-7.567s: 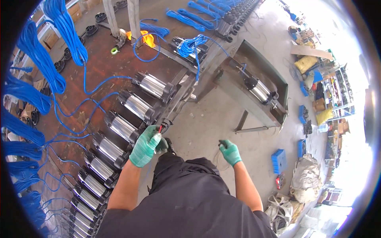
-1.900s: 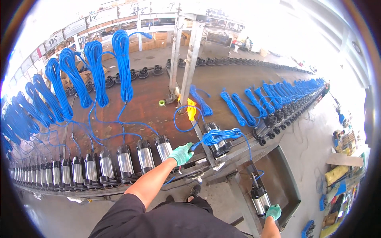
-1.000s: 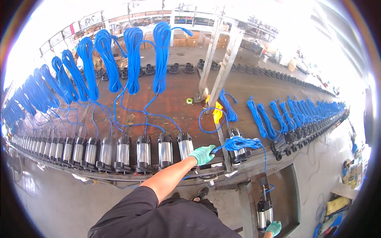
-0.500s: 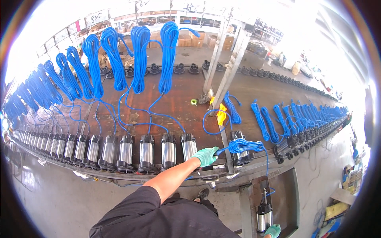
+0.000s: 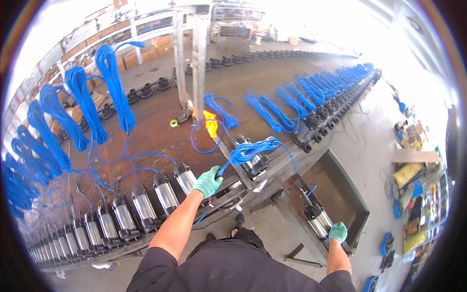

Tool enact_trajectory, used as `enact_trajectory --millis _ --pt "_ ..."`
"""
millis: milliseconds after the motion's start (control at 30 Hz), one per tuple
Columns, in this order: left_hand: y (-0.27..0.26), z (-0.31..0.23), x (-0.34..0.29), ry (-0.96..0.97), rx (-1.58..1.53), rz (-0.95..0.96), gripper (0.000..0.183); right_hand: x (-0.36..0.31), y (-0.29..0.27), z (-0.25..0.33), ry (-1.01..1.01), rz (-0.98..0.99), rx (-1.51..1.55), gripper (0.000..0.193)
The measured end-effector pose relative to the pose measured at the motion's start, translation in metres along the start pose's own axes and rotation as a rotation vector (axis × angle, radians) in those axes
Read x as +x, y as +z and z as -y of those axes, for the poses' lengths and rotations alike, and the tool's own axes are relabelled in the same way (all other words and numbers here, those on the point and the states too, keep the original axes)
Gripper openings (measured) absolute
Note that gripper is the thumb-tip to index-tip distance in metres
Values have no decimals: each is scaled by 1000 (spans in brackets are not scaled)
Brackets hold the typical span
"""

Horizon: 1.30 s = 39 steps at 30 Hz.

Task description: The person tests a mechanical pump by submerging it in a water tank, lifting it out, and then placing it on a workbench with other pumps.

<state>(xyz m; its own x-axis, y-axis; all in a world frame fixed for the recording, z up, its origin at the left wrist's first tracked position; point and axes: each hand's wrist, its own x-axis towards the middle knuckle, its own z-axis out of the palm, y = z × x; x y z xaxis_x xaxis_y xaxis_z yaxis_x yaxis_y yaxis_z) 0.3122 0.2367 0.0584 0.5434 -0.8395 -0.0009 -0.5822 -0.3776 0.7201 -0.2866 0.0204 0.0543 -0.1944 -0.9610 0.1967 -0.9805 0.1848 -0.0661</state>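
Note:
In a green glove, my left hand (image 5: 207, 181) is closed on one end of a blue cable coil (image 5: 255, 150). The coil stretches right, over a silver-and-black pump motor (image 5: 256, 168) at the bench edge. From its far end the cable drops toward another motor (image 5: 318, 220), which lies tilted in a metal tray (image 5: 357, 209) on my right. My right hand (image 5: 338, 233), also green-gloved, grips the near end of that motor; part of its fingers is hidden. A thin metal shaft (image 5: 306, 196) sticks out of the motor's far end.
A row of upright motors (image 5: 145, 205) lines the bench's front edge at left, below hanging cable coils (image 5: 113, 87). Metal posts (image 5: 198, 68) rise from the bench (image 5: 160, 134) beside a yellow cloth (image 5: 210, 124). More coils (image 5: 292, 102) lie at right.
My view has swung to the right, bringing the tray and my right forearm further in. My left hand keeps its hold on the coil, my right hand stays at the tray's motor.

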Motion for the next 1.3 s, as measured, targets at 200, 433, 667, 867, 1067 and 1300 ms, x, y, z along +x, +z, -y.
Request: enact_trajectory --millis 200,433,667,867,1067,1300 --pt "-2 -9 3 -7 3 72 58 2 -1 -4 36 10 18 21" --pt "-4 -16 4 -94 132 122 73 -2 0 -4 25 -27 11 20" --pt "4 -22 14 -169 155 31 50 1 5 -5 48 -3 35 18" --pt "21 -9 18 110 227 -97 28 -1 1 -4 61 -9 13 19" --pt "69 34 41 5 -114 -196 21 0 2 -1 29 -34 17 20" --pt "60 -12 30 110 40 -274 31 -1 5 -5 44 -29 19 20"
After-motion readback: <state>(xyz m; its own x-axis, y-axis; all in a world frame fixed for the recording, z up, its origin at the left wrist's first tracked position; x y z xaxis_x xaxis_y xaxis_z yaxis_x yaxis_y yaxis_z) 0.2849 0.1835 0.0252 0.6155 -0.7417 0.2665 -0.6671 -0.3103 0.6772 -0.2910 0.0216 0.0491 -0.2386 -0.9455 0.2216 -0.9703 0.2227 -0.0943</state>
